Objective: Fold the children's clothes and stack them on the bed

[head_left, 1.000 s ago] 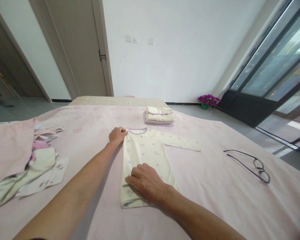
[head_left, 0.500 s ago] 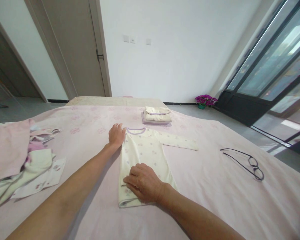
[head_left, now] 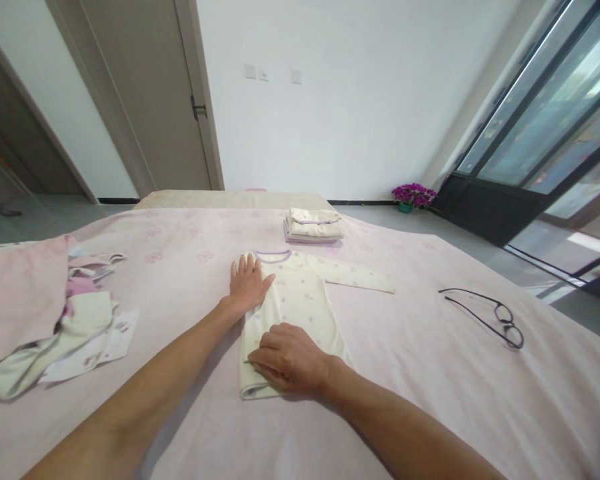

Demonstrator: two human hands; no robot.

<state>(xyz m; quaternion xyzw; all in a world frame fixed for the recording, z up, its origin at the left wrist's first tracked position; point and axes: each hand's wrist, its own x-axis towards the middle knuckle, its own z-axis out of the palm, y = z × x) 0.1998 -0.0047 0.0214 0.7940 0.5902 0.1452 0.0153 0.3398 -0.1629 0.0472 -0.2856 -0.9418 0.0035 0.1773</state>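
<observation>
1. Lying flat on the pink bedspread (head_left: 430,400), your soft cream shirt (head_left: 300,300) sits just before the folded stack (head_left: 314,227).
2. Your left hand (head_left: 249,285), fingers spread, has slid onto it; your right hand (head_left: 290,360) stays pressing, fingers curled.

Both forearms are bare, no sleeves showing; the hands (head_left: 270,327) wear no rings or gloves

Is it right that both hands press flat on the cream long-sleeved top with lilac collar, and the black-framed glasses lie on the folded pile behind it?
Not quite. The head view shows the black-framed glasses lying alone on the pink bedsheet, far right of the folded pile. The left hand and right hand do press on the cream long-sleeved top.
</observation>
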